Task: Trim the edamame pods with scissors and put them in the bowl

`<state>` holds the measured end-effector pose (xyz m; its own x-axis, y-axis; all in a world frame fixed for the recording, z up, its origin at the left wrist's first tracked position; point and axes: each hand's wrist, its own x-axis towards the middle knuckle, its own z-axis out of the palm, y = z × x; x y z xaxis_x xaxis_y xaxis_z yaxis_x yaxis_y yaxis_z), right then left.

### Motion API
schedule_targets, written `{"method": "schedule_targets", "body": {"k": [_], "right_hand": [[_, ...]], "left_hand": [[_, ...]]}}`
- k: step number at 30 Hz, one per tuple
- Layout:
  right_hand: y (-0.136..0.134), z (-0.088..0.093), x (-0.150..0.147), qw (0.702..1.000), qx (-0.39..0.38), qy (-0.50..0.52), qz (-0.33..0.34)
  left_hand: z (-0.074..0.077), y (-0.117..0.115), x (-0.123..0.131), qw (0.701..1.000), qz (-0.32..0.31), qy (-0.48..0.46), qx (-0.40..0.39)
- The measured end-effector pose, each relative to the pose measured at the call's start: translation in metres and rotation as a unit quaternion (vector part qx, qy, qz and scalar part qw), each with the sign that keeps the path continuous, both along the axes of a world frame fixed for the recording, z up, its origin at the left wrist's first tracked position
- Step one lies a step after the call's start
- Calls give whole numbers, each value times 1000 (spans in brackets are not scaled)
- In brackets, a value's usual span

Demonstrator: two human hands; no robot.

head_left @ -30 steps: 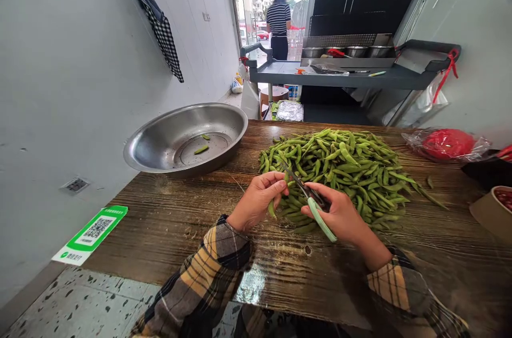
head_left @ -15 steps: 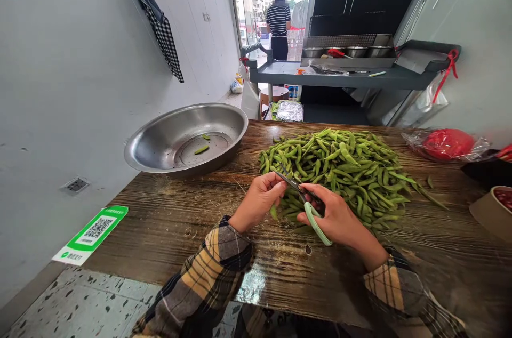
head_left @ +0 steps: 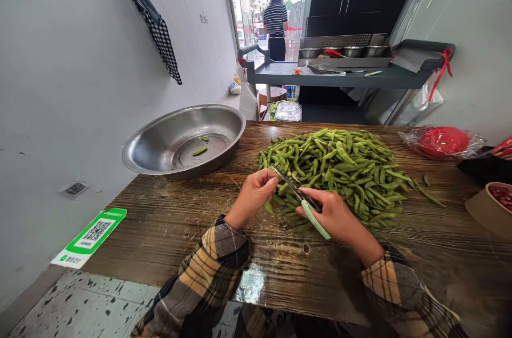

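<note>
My right hand [head_left: 334, 212] grips a pair of scissors [head_left: 317, 219] with light green handles and dark blades. The blades lie nearly together and point up-left, their tips close to my left fingertips. My left hand [head_left: 255, 193] is closed in a pinch on a green edamame pod, mostly hidden by the fingers. Just beyond both hands a large heap of edamame pods [head_left: 340, 162] covers part of the wooden table [head_left: 192, 231]. Left of the heap stands a wide steel basin [head_left: 160, 141]; two pods [head_left: 200, 151] lie in its bottom.
At the right are a red bundle in clear plastic [head_left: 444, 142] and a paper tub [head_left: 486, 215] of dark red contents. A QR-code card [head_left: 94, 236] lies at the table's left edge. Behind the table stands a grey cart [head_left: 340, 79]; a person [head_left: 276, 23] stands by the doorway.
The scissor blades, slightly apart before, have come together. My left hand has shifted a little left and up. The whole view has slid slightly; basin and heap look the same.
</note>
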<state>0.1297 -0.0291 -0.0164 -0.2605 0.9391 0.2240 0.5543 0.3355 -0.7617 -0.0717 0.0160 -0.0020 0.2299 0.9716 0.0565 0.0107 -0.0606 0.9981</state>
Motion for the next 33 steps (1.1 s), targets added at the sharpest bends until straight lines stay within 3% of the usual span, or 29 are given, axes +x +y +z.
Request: {"method": "schedule_targets", "body": {"k": [5, 11, 14, 18, 24, 30, 33], "right_hand": [[-3, 0, -5, 999, -10, -12, -45], [-13, 2, -9, 994, 71, -63, 55], [-13, 0, -9, 986, 114, -105, 69], [-11, -3, -9, 977, 153, -135, 67], [-11, -4, -10, 973, 161, -153, 67], [-6, -11, -5, 992, 115, -55, 14], [-3, -13, -4, 995, 96, -29, -23]], "left_hand": [[-7, 2, 6, 988, 84, -125, -24], [-8, 4, 2, 950, 101, -262, -134], [-5, 3, 2, 937, 89, -294, -167], [-4, -2, 8, 933, 85, -303, -177], [-15, -4, 14, 951, 43, -256, -168], [-10, -2, 7, 964, 67, -217, -138], [-2, -2, 3, 961, 38, -234, -146]]}}
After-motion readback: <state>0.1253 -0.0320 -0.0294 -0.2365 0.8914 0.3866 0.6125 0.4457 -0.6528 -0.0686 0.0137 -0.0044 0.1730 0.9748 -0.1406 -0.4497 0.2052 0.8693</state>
